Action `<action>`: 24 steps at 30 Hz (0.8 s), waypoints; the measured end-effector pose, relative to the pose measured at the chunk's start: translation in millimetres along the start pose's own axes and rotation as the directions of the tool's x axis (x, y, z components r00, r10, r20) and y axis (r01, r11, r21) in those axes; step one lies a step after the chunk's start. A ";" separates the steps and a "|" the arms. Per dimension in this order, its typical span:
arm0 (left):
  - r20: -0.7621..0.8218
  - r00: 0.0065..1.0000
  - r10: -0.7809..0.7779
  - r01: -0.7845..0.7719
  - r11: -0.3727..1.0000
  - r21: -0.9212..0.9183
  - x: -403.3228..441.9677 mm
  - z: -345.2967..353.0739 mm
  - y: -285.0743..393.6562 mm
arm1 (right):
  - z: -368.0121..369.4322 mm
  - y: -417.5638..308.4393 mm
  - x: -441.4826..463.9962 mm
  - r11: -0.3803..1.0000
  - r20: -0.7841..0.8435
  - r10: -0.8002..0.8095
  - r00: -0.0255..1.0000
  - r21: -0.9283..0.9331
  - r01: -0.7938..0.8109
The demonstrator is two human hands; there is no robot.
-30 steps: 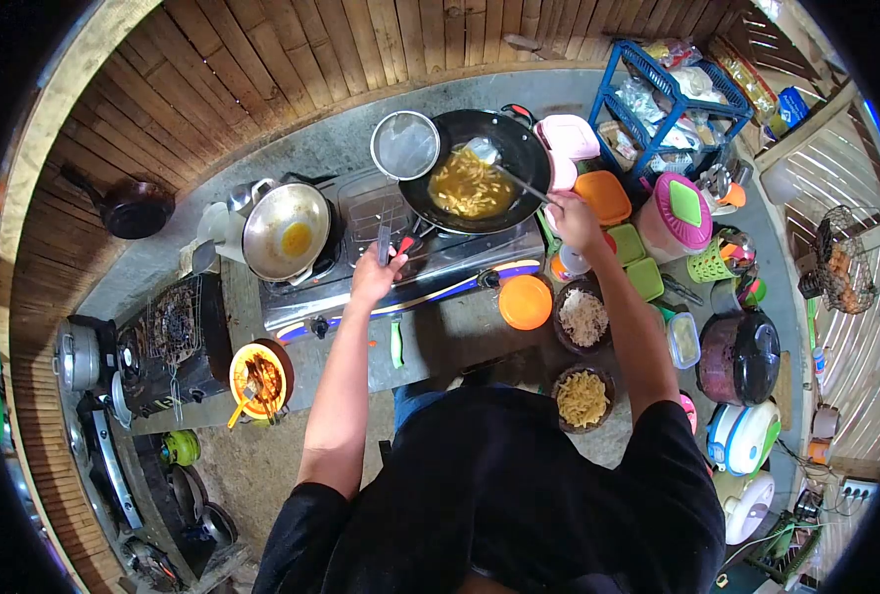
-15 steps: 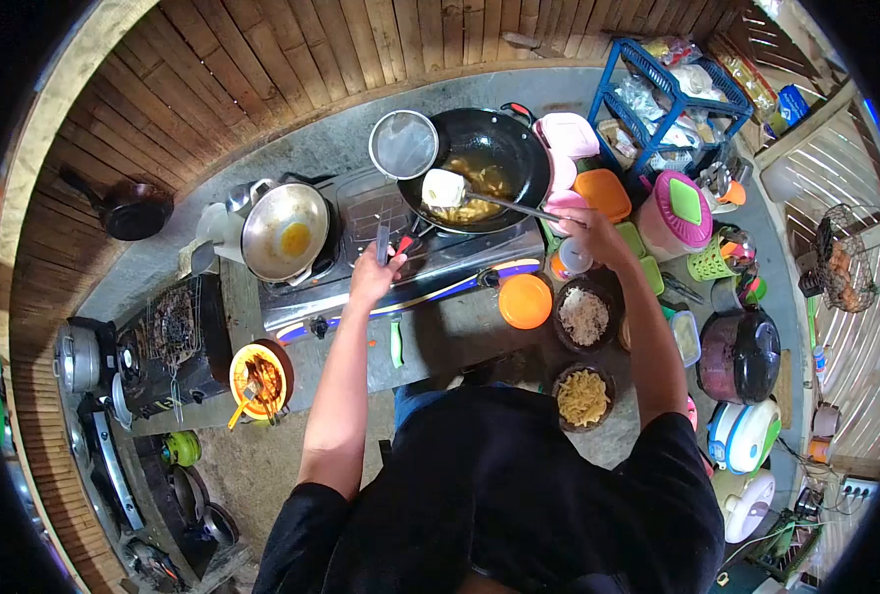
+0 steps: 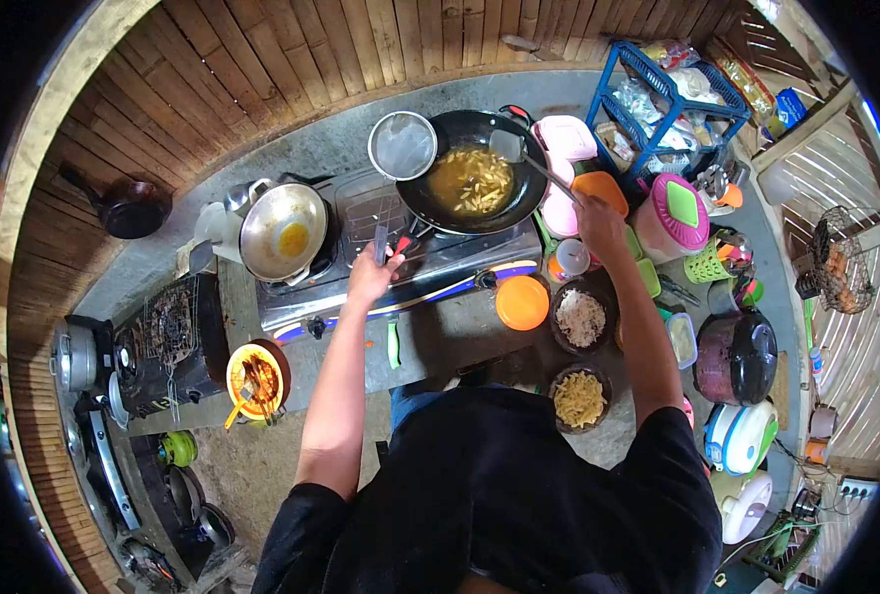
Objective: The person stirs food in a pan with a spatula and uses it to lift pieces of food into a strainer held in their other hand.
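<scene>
My right hand (image 3: pixel 601 226) is wrapped round the handle of a metal spatula (image 3: pixel 506 146), whose flat blade is over the right side of a black wok (image 3: pixel 532 188). In the wok, pale strips of food (image 3: pixel 475 178) lie in bubbling brownish oil. My left hand (image 3: pixel 372 275) is closed on the grey handle of a round mesh strainer (image 3: pixel 402 146), held at the wok's left rim. Close beside those fingers is the wok's red-and-black handle (image 3: pixel 403 244); whether they touch it too, I cannot tell.
A lighter pan (image 3: pixel 254 234) with a little yellow oil stands on the left burner. Nearer are an orange lid (image 3: pixel 522 303), bowls of white shreds (image 3: pixel 582 317) and yellow pieces (image 3: pixel 579 398), and a green-handled knife (image 3: pixel 393 345). Plastic containers crowd the right; a charred grill (image 3: pixel 173 322) stands left.
The spatula has moved from the wok's left side up to its right side, and its blade no longer carries the whitish glare. My right hand shifted slightly right; my left hand stayed put.
</scene>
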State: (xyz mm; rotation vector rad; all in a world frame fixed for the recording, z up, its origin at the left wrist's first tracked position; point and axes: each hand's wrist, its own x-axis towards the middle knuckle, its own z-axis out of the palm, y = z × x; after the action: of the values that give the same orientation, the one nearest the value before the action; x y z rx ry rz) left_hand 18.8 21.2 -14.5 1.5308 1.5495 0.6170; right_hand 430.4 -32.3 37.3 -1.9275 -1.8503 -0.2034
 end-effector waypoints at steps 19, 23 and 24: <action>0.001 1.000 -0.011 0.011 0.999 -0.045 1.2 1.7 -3.6 | -30.3 -0.6 1.7 0.766 0.410 -0.063 0.910 0.604 -0.219; 0.007 1.000 -0.012 0.012 1.000 -0.006 0.7 0.4 -2.6 | -33.6 -0.5 10.8 0.896 0.315 -0.019 0.949 0.427 -0.124; 0.005 1.000 -0.012 0.012 1.000 -0.015 1.0 0.7 -3.1 | -38.0 -4.4 12.8 0.896 0.314 -0.019 0.949 0.427 -0.123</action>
State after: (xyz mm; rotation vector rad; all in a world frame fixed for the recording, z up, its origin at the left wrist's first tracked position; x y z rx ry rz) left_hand 17.8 21.6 -17.7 1.5099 1.5458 0.6170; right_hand 435.0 -36.7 77.1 -1.7492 -1.8266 0.5305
